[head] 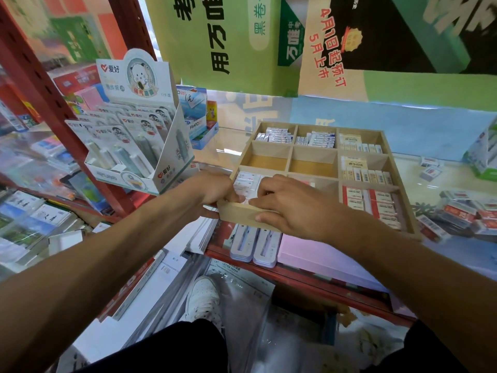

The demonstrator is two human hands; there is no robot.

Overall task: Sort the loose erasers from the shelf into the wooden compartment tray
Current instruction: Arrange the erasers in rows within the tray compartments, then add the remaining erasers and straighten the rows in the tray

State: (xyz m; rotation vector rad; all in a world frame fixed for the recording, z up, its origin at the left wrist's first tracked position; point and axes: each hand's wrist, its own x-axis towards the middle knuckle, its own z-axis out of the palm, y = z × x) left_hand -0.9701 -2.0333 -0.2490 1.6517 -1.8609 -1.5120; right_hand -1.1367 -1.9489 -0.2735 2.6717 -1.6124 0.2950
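A: Head view, single frame. Wooden compartment tray (357, 129) sits on the shelf (457, 173), three columns by four rows. Near left corner of the tray overhangs the shelf edge.

B: Hands?

A: Both at the near left compartment. Left hand (212, 191) is at the tray's left wall, fingers curled inward toward the white erasers (243, 180) in that compartment. Fingertips are hidden behind the right hand and the tray wall, so I cannot tell whether it pinches an eraser or only touches one.

B: Right hand?

A: Right hand (290, 208) lies over the same compartment, fingers bent down into it, thumb pressed against the outside of the tray's front wall. What the fingertips meet is covered by the hand itself; grip cannot be told.

B: Tray contents?

A: Far row: blue-and-white sleeved erasers in the left and middle compartments. Right column holds cream erasers in the two far cells and red-and-white sleeved erasers (376, 208) in the near one. Second row, left and middle, shows bare wood. The cell right of the hands is mostly covered by the right hand.

B: Loose stock?

A: Loose erasers (457, 214) in a heap on the shelf right of the tray, blurred and cut by the frame edge. A few more (431, 170) farther back, near a green-and-white box that is cut off. Labels illegible.

B: Surroundings?

A: White display box (139, 130) of carded items left of the tray, beside a red upright. Two white cases (252, 246) lie below the tray's front edge.
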